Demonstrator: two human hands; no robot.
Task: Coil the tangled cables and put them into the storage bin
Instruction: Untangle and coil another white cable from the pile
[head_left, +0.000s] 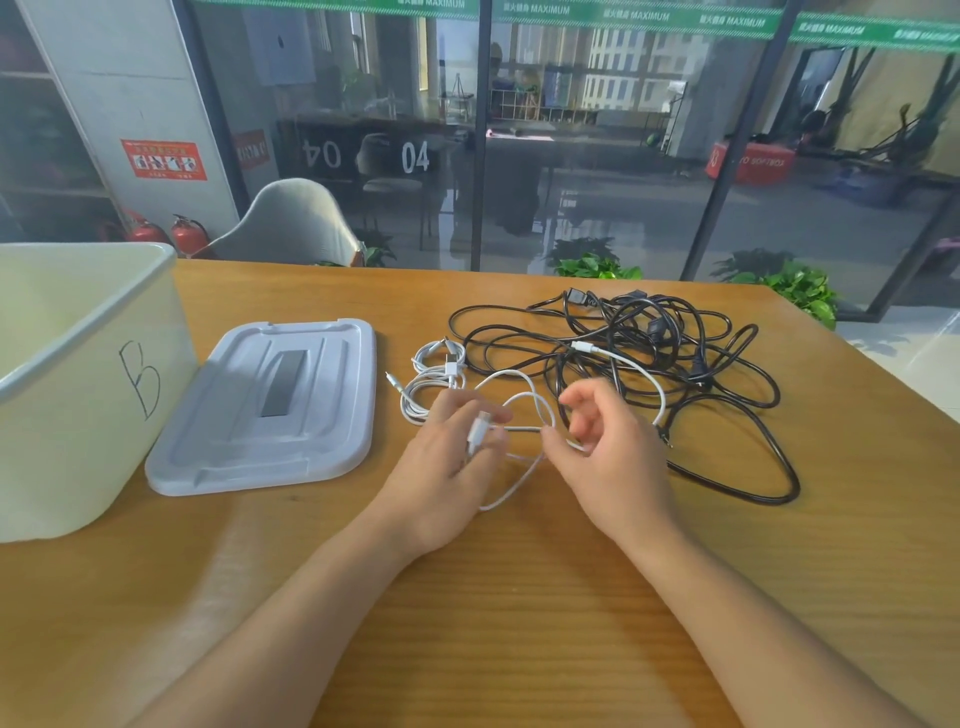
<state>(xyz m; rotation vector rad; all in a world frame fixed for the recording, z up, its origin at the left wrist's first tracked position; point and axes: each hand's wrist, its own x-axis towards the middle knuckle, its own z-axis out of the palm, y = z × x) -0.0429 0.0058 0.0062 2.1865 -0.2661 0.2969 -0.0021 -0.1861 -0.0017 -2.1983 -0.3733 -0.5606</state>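
Observation:
A white cable (524, 384) loops between my two hands over the wooden table (519, 597). My left hand (447, 467) grips its plug end and a loop of it. My right hand (608, 457) pinches the same cable a little to the right; its far end runs up over a tangle of black cables (675, 364). Two small coiled white cables (431, 379) lie just beyond my left hand. The pale storage bin (78, 364), marked "B", stands open at the far left.
The bin's grey lid (275, 410) lies flat between the bin and the cables. A white chair (296, 223) stands behind the table's far edge. A glass wall, plants and fire extinguishers are beyond it.

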